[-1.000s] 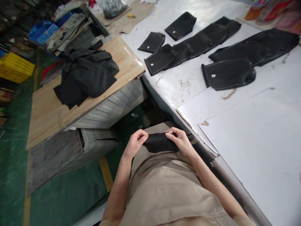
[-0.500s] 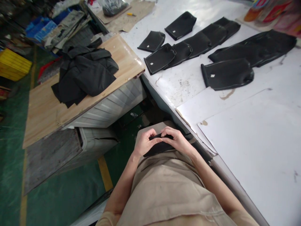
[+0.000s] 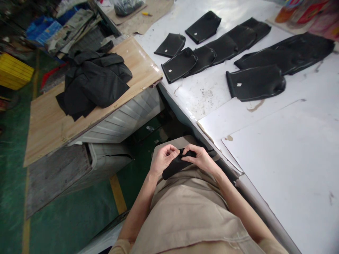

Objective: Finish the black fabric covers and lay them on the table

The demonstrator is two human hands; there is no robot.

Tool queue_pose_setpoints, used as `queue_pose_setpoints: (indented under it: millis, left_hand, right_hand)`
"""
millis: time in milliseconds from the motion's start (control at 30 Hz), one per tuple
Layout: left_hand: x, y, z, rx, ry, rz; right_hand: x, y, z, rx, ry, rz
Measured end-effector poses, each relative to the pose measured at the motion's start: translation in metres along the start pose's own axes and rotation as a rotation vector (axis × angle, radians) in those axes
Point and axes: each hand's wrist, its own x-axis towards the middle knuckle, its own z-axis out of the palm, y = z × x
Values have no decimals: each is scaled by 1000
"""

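Low in front of my body, both hands pinch the upper edge of a black leather-like piece (image 3: 172, 168). My left hand (image 3: 163, 158) has thumb and fingertips pressed together at that edge. Close beside it, my right hand (image 3: 198, 158) pinches the same edge between thumb and index finger. The piece hangs down against my beige apron (image 3: 190, 204), and its right part is hidden behind my right hand. Similar flat black pieces (image 3: 256, 84) with small white tags lie on the white table (image 3: 280, 158), some overlapping in a row.
To the left, a heap of black fabric (image 3: 97, 79) rests on a wooden board (image 3: 45, 130). Bottles (image 3: 288, 12) stand at the table's far right. A yellow crate (image 3: 16, 72) and blue crates (image 3: 43, 30) sit at far left. Directly ahead is the table's edge (image 3: 197, 121).
My left thumb has lifted from the near side and now meets the fingertips. The two hands' thumbs have drawn slightly apart, and the piece's edge has shifted between them.
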Motion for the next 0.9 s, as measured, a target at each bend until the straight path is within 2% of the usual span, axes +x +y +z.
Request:
queue_pose_setpoints:
  millis: [100, 433, 567, 700, 800, 900]
  left_hand:
    - [0, -1, 0, 16, 2, -24]
    - [2, -1, 0, -2, -93, -53]
    - [0, -5, -2, -159, -121, -145]
    - [-1, -15, -2, -301, -39, -187]
    - [-2, -18, -1, -346, 2, -194]
    - [-2, -13, 1, -307, -26, -149]
  right_hand:
    - [-1, 2, -3, 10, -23, 73]
    - [0, 9, 1, 110, -4, 175]
    - [3, 11, 3, 150, 7, 180]
    - [5, 9, 1, 183, -35, 163]
    - [3, 3, -1, 128, -29, 122]
    - [1, -3, -1, 26, 4, 59]
